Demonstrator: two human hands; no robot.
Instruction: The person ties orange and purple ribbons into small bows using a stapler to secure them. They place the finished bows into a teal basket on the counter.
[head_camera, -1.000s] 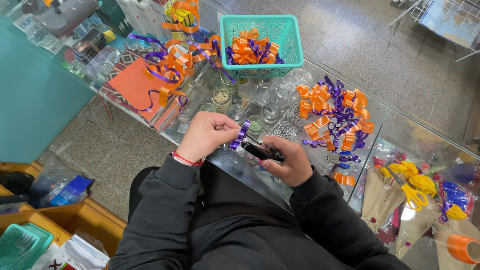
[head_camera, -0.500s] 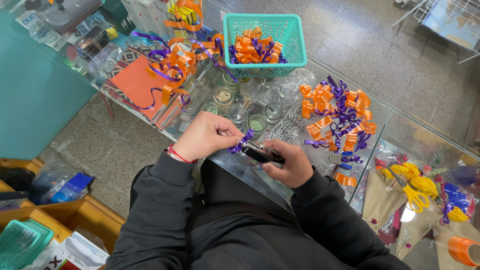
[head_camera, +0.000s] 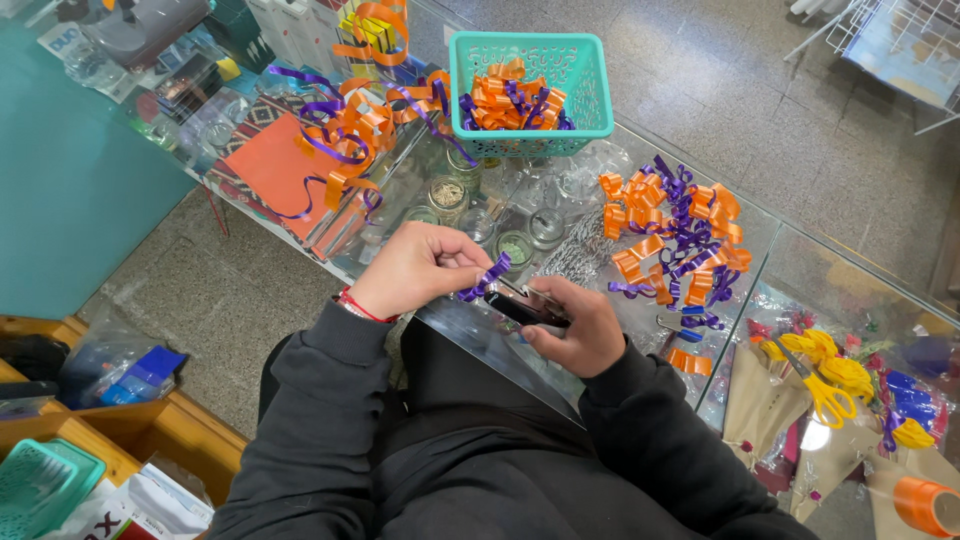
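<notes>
Head view: I look down on two hands working at the near edge of a glass desk (head_camera: 800, 260).
Left hand (head_camera: 420, 268): fingers curled tight, pinching a short purple ribbon (head_camera: 487, 279) at its near end.
Right hand (head_camera: 580, 325): fingers wrapped round a black stapler (head_camera: 525, 308) — its front end meets the ribbon, just above the desk edge.
Beyond the hands: a loose pile of orange and purple bows (head_camera: 675, 235) on the glass, and a teal basket (head_camera: 530, 55) further back holding more.
Far right: yellow-handled scissors (head_camera: 815, 385) — well apart from both hands.

Gift shop, glass display counter (head_camera: 560, 215), ribbon bows (head_camera: 675, 235), wrapped bouquets (head_camera: 800, 400)
</notes>
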